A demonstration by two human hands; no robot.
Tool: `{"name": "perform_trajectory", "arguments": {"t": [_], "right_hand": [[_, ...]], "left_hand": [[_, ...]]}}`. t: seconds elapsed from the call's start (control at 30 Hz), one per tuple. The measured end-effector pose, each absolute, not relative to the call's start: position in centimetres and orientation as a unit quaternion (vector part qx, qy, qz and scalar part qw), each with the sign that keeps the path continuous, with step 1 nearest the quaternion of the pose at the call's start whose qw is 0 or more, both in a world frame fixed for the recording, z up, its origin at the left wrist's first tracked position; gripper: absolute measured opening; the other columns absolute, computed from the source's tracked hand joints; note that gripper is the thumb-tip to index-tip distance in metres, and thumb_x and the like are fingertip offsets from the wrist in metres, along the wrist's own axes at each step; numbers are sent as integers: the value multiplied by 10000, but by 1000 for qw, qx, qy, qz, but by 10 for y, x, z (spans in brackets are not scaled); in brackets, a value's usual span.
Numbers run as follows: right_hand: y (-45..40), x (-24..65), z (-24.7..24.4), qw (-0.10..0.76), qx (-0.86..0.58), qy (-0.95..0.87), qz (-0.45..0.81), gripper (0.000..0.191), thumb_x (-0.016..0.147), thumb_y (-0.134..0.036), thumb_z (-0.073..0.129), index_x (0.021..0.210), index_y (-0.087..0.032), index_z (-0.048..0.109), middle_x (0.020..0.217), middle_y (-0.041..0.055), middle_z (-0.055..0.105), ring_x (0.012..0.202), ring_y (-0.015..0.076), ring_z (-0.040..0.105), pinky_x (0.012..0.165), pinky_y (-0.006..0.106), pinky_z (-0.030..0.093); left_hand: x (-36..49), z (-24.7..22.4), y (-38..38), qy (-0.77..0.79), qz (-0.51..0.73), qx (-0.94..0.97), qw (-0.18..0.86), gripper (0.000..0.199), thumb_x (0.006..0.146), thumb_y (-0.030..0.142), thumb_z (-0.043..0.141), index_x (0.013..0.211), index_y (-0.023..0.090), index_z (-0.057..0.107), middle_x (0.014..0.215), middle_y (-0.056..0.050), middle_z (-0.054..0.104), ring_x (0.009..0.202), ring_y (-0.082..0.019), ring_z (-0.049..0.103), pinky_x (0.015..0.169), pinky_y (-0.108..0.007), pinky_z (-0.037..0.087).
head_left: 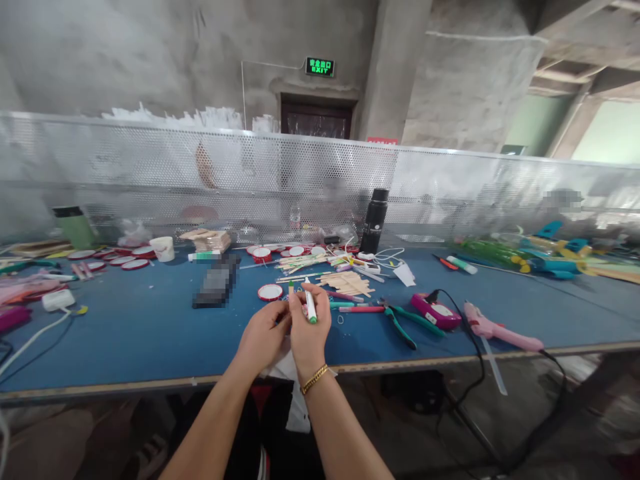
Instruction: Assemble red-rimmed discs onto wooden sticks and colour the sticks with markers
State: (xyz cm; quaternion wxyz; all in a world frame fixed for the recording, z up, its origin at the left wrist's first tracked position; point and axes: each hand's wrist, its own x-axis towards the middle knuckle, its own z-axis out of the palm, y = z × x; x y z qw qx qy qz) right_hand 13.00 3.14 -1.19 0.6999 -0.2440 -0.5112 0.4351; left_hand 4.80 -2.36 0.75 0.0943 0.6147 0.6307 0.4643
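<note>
My right hand, with a gold chain bracelet at the wrist, is closed around a white marker pen with a green end. Beside it my left hand is closed, its fingertips meeting the right hand's fingers. A thin wooden craft stick with a green tip stands up between the two hands, apparently in the left fingers; its lower part is hidden. Just behind lies a round red-rimmed disc. A pile of bare craft sticks spreads beyond the right hand.
Right of my hands lie green-handled pliers, a magenta device and a pink glue gun with a black cord. A dark phone, a paper cup and a black bottle stand or lie farther back. Perforated metal panel borders the table.
</note>
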Motion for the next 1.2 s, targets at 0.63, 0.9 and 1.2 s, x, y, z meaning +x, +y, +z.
{"name": "perform_trajectory", "arguments": {"t": [0.63,0.9,1.2], "right_hand": [[32,131,-13,695,-229,-532,425,281,806,-353,717,1028,-205,628,854,-1,661,803,177,637,838,357,519],[21,135,-7,735,-221,-454,453,471,982,-561,408,1125,-192,664,889,37,637,790,162,594,716,307,508],[18,133,-15,754,-208,-471,408,242,894,-416,611,954,-181,622,813,6,624,679,141,587,633,279,496]], "left_hand": [[43,4,-20,580,493,633,141,345,939,384,500,1070,173,739,1018,-84,765,905,-240,669,851,-312,490],[46,2,-22,572,502,631,149,304,888,444,595,809,172,706,783,-30,703,769,-199,601,727,-270,461],[42,-4,-17,557,558,594,159,414,889,557,560,774,167,635,659,11,561,613,-140,456,579,-242,364]]}}
